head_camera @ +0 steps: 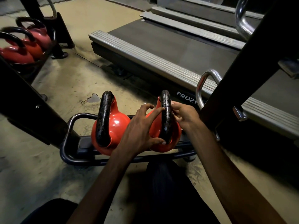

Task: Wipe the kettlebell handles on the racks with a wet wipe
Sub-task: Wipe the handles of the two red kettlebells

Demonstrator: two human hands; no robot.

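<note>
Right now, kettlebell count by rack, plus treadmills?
Kettlebells on the near low rack: 2 (left one, right one under both hands)
Kettlebells on the far left rack: 3
Treadmills: 2 visible
Total: 7

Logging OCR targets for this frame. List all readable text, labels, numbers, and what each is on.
"PROZV": white letters on the dark end of the nearest treadmill, cut off on the right by the right hand, so the word may run on.
Kettlebells: no weight numbers or marks visible on the red bodies or black handles.
Far-rack kettlebells: blurred, nothing readable.
Rack frame: no label visible.
</note>
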